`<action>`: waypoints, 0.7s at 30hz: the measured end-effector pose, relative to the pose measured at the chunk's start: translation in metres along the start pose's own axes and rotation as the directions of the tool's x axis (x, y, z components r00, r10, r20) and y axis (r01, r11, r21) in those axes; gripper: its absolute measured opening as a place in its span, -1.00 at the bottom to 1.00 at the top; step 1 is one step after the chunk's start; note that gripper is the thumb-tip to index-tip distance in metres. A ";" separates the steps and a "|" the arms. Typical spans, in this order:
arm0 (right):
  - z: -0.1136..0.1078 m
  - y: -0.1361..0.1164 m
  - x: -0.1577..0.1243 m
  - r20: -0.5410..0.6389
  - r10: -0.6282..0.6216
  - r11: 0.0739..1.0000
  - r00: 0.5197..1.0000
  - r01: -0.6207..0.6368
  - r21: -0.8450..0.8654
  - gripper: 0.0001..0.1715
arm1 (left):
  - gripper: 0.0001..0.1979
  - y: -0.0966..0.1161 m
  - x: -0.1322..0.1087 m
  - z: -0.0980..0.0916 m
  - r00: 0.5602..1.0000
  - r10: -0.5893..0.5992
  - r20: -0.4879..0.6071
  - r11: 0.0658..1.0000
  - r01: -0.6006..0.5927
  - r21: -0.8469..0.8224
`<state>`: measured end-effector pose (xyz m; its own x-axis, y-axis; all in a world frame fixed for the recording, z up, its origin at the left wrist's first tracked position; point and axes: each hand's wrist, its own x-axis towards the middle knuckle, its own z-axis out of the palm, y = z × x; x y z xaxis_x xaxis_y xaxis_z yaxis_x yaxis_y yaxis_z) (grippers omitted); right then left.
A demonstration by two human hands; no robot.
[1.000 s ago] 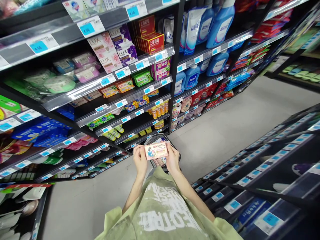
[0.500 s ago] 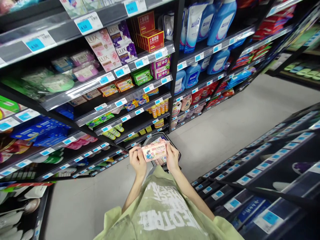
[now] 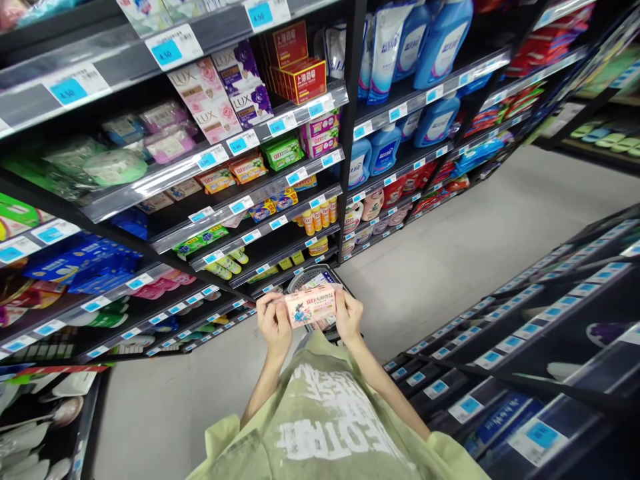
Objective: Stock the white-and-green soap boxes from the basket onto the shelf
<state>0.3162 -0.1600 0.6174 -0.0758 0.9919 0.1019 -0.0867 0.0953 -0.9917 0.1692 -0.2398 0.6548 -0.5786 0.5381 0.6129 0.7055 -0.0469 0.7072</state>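
A pale pink rectangular packet printed with a blue figure (image 3: pixel 311 308) is held up lengthwise between two bare hands, the left hand (image 3: pixel 274 323) pinching its left end and the right hand (image 3: pixel 349 313) gripping its right end, in a store aisle. Just beyond it, partly hidden, sits a dark grey plastic basket with a perforated wall (image 3: pixel 303 279), goods inside. On the black shelving to the far left stand pink-and-white LUX cartons (image 3: pixel 213 117); to the far right, large blue plastic bottles (image 3: pixel 443 50). Near, the shopper's olive-green shirt (image 3: pixel 325 430) bears white lettering.
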 end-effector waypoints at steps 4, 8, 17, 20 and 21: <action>-0.012 -0.001 0.007 0.084 -0.163 0.969 0.983 0.175 -0.172 -0.42 | -0.64 0.002 0.008 -0.002 0.996 -0.049 0.081 0.998 0.051 -0.027; -0.019 -0.004 0.012 0.160 -0.244 0.912 0.957 0.282 -0.299 -0.45 | -0.65 0.000 0.011 -0.003 0.987 -0.096 0.125 0.993 0.104 -0.052; -0.011 0.004 0.011 0.185 -0.002 0.996 0.983 0.018 -0.085 -0.39 | -0.49 -0.012 0.007 0.011 0.775 -0.544 0.322 0.711 0.629 -0.314; -0.009 0.006 0.009 0.176 0.058 0.998 0.983 -0.057 -0.011 -0.39 | -0.36 -0.009 0.001 0.019 0.540 -0.710 0.452 0.402 0.838 -0.369; -0.008 0.007 0.009 0.170 0.058 0.998 0.984 -0.058 -0.006 -0.39 | -0.34 -0.007 -0.001 0.021 0.498 -0.734 0.462 0.346 0.859 -0.378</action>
<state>0.3232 -0.1493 0.6110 -0.2483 0.9671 0.0557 -0.0758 0.0379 -0.9964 0.1730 -0.2223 0.6417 -0.6169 0.6912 -0.3764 -0.4079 0.1283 0.9040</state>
